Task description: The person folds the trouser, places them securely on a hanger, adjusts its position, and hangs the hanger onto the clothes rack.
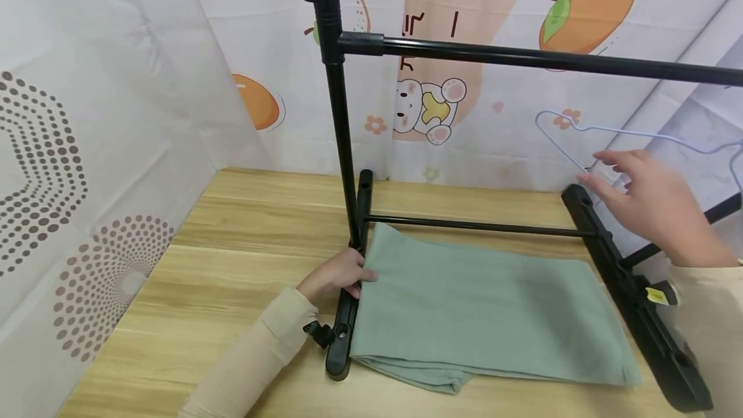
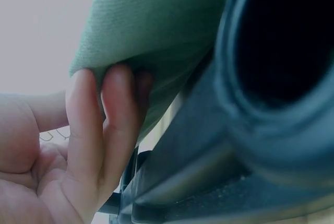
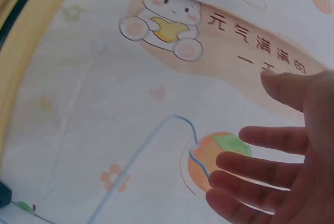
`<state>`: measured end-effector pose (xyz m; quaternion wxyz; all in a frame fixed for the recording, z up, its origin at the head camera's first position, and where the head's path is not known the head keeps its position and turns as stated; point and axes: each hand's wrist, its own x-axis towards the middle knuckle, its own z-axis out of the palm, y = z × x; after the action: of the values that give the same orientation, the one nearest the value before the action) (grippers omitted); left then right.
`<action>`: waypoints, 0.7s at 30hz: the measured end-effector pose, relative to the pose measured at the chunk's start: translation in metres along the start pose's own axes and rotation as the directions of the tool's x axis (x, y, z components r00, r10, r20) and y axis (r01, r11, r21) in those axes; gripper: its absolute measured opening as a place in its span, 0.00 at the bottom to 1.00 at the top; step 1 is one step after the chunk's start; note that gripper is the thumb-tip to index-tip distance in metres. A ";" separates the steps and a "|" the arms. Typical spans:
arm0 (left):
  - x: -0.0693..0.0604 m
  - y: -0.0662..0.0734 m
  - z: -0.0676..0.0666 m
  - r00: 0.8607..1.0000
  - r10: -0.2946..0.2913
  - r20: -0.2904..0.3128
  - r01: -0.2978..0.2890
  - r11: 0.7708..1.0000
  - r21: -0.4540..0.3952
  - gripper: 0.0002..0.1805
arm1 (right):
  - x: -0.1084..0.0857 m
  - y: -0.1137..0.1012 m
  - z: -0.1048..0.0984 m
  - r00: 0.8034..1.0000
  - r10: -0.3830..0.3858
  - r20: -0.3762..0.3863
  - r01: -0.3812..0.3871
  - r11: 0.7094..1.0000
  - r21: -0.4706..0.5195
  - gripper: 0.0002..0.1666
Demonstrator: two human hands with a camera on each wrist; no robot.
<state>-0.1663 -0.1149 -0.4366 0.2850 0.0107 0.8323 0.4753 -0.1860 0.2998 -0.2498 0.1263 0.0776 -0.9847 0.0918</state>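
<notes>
A folded sage-green cloth (image 1: pixel 493 315) lies in several layers on the wooden table, inside the base of a black rack. My left hand (image 1: pixel 338 273) pinches its left edge beside the rack's upright. In the left wrist view, fingers of that hand (image 2: pixel 86 135) are under the cloth (image 2: pixel 141 25), and the thumb is mostly hidden. At the right my right hand (image 1: pixel 656 202) is raised by a pale blue wire hanger (image 1: pixel 624 131). The right wrist view shows this hand (image 3: pixel 318 172) with fingers spread, gripping nothing, beside the hanger (image 3: pixel 140 153).
The black rack has a left upright (image 1: pixel 341 140), a top bar (image 1: pixel 522 58), a thin lower bar (image 1: pixel 476 225) and two feet, the right foot (image 1: pixel 635 302) beside the cloth. A printed curtain (image 1: pixel 290 166) stands behind the table (image 1: pixel 232 231).
</notes>
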 end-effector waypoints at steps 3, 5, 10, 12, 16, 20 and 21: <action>0.000 0.001 -0.001 1.000 -0.003 -0.004 0.003 1.000 -0.001 0.08 | 0.000 0.000 -0.008 0.997 0.058 -0.054 -0.058 0.998 0.008 0.34; 0.000 0.002 -0.001 1.000 -0.002 -0.004 0.002 1.000 -0.006 0.08 | 0.001 0.000 -0.012 0.991 0.108 -0.075 -0.107 0.994 0.022 0.36; -0.001 0.000 0.001 1.000 -0.002 -0.004 0.002 1.000 -0.017 0.08 | -0.001 0.000 -0.022 0.962 0.231 -0.144 -0.221 0.972 0.084 0.38; -0.001 0.000 0.002 1.000 -0.004 -0.006 0.004 1.000 -0.019 0.08 | -0.002 0.002 -0.025 0.939 0.269 -0.216 -0.247 0.961 0.124 0.37; -0.002 -0.001 0.004 1.000 -0.004 0.002 0.004 1.000 -0.024 0.08 | -0.003 0.006 -0.025 0.858 0.362 -0.363 -0.299 0.929 0.218 0.32; -0.003 -0.001 0.005 1.000 0.006 0.016 -0.005 1.000 -0.015 0.08 | -0.003 0.012 -0.024 0.771 0.439 -0.462 -0.353 0.897 0.265 0.29; -0.003 0.000 0.004 1.000 0.006 0.015 -0.006 1.000 -0.012 0.08 | -0.002 0.014 -0.025 0.754 0.465 -0.465 -0.372 0.885 0.281 0.29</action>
<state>-0.1615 -0.1126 -0.4372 0.2901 0.0149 0.8273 0.4809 -0.1807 0.3191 -0.2288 0.3563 -0.1624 -0.8936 0.2195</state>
